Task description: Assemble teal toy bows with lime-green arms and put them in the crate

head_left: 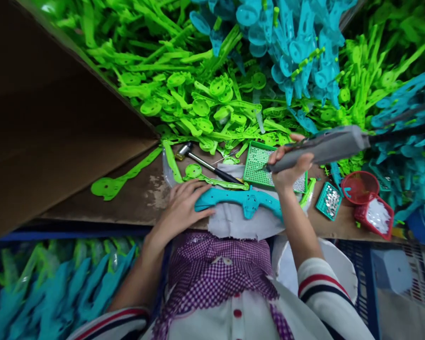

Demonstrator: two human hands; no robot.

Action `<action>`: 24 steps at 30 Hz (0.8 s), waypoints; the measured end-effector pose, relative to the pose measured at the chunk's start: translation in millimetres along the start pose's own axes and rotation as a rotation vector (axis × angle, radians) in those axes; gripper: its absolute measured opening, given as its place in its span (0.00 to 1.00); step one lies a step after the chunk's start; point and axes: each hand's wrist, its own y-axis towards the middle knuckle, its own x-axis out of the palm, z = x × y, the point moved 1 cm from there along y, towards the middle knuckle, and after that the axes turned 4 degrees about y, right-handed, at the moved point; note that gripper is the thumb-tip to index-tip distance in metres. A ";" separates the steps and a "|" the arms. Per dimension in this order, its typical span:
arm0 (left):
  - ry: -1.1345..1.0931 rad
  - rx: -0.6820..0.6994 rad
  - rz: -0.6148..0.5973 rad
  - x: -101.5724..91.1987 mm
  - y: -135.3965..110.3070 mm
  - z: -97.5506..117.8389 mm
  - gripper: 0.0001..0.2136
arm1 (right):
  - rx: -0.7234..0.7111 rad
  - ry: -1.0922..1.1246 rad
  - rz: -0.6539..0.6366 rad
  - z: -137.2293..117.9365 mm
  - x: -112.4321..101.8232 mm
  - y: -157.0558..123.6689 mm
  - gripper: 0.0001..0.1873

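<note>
The person's left hand (186,203) lies half open at the left end of a curved blue plastic part (230,196), thumb along the near edge and fingers along the far one; whether it pinches the piece or merely rests there, I can't tell. That part sits on a pale cloth (246,224) at the front of the brown worktop (141,208), right before the person, its right end lost behind the right forearm. The right hand (292,165) is closed around a grey handheld driver (322,146), slanted above the work; its thin tip blurs against the perforated green tray (257,175), so I can't say whether they touch. The hand and arm also cover much of that tray and the small silvery pieces inside.

Beside the tray lies a black-handled hammer (214,166), its grip end partly lost among lime-green parts (198,101) heaped behind. Blue parts (297,47) stacked above them are cut off at the top edge. To the right, a small green basket (318,204) holds silver discs, too small to make out in detail, near a red bowl (361,184) and a red container (390,222) of white bits. The cardboard (74,156) on the left is mostly in shadow.
</note>
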 end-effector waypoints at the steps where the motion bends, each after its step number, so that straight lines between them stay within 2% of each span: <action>1: 0.019 -0.005 -0.025 5.6 -5.1 -2.0 0.30 | 0.038 0.054 -0.080 -0.9 11.6 -16.2 0.41; 5: 0.057 -0.043 0.001 16.5 -9.5 -3.6 0.26 | 0.254 0.181 -0.422 13.9 58.5 -75.0 0.40; 7: 0.063 -0.048 0.012 17.7 -7.5 -4.0 0.25 | 0.292 0.178 -0.487 22.5 71.6 -88.7 0.37; 10: 0.062 -0.047 0.016 18.5 -5.9 -6.1 0.23 | 0.302 0.152 -0.564 29.6 76.3 -93.2 0.34; 16: 0.057 -0.054 0.018 20.7 -7.9 -10.3 0.21 | 0.184 -0.068 -0.607 44.7 76.4 -99.6 0.22; 21: 0.059 -0.047 0.034 22.3 -9.3 -12.9 0.17 | 0.088 -0.105 -0.645 57.1 84.0 -108.0 0.22; 24: 0.097 -0.052 -0.012 23.1 -8.3 -13.4 0.16 | 0.012 -0.185 -0.661 61.8 83.4 -111.0 0.24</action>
